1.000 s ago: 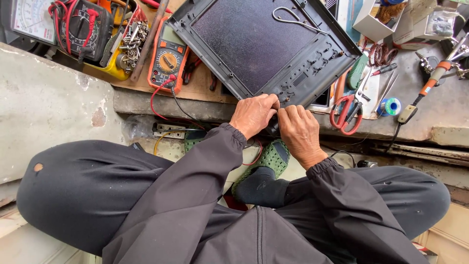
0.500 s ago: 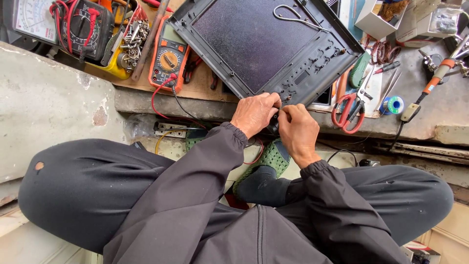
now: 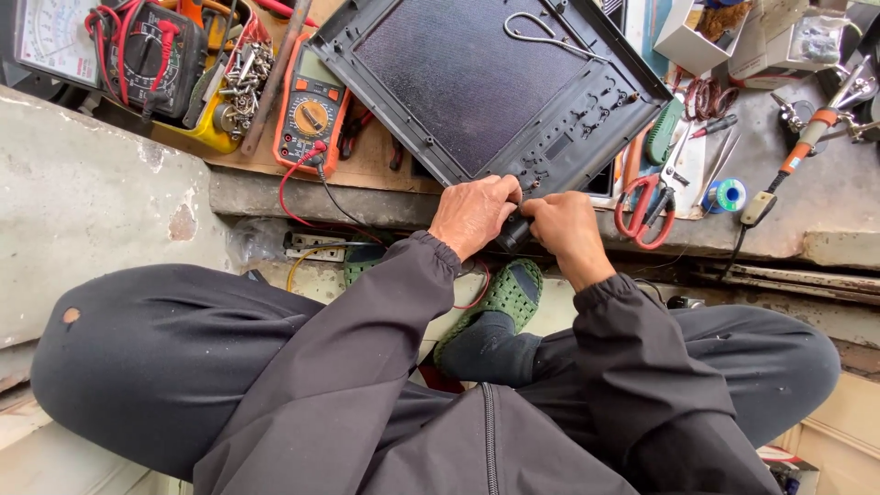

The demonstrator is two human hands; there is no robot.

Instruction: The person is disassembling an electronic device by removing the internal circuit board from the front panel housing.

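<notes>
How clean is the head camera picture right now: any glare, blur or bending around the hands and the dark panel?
Head view: soft even daylight, no hard shadows or glare on the dark flat plastic panel; left hand and right hand are sharp, closed on a small black cylindrical tool; wide-lens bending curves the grey concrete ledge and the edges; the orange multimeter is clear.

Small electronics repair workshop, informal, low bench of rough concrete [image 3: 825, 197] with a wooden board on top. Orange digital multimeter [image 3: 310, 110] with red and black leads, analog meter [image 3: 46, 37] at far left. Yellow tray of loose screws [image 3: 240, 82]. Red-handled scissors [image 3: 649, 197], solder spool [image 3: 728, 194], soldering iron with orange grip [image 3: 797, 147] at right. Opened black device panel [image 3: 495, 82] laid flat on bench. Power strip [image 3: 316, 246] below the edge. Small cardboard parts boxes [image 3: 683, 37] at rear.
</notes>
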